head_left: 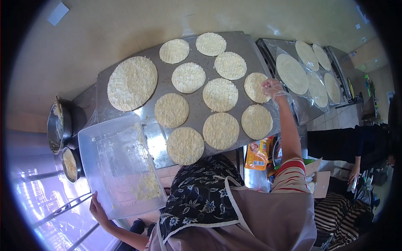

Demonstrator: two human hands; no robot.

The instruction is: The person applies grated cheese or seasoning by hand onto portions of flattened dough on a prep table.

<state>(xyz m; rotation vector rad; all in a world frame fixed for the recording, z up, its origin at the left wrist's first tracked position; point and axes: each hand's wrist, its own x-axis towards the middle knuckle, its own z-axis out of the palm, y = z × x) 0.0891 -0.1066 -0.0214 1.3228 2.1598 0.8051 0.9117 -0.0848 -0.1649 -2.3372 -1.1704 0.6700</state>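
Observation:
My left hand (98, 208) grips the near rim of a clear plastic tub (112, 144), which is tilted beside the metal table. Inside the tub lies a small heap of pale shreds (150, 187), looking like grated cheese. My right hand (272, 88), in a clear plastic glove, is over the right edge of a small dough round (253, 87) topped with pale shreds. Its fingers are pinched together; what they hold is hidden. Several similar rounds (220, 130) and one larger round (132, 83) lie on the metal table (167, 85).
On the right, plain dough rounds (292, 74) lie on a plastic-covered surface. A metal pot (58, 127) and a smaller bowl (71, 165) stand at the left. An orange packet (256, 155) is below the table edge. Another person (345, 144) in dark clothing stands at the right.

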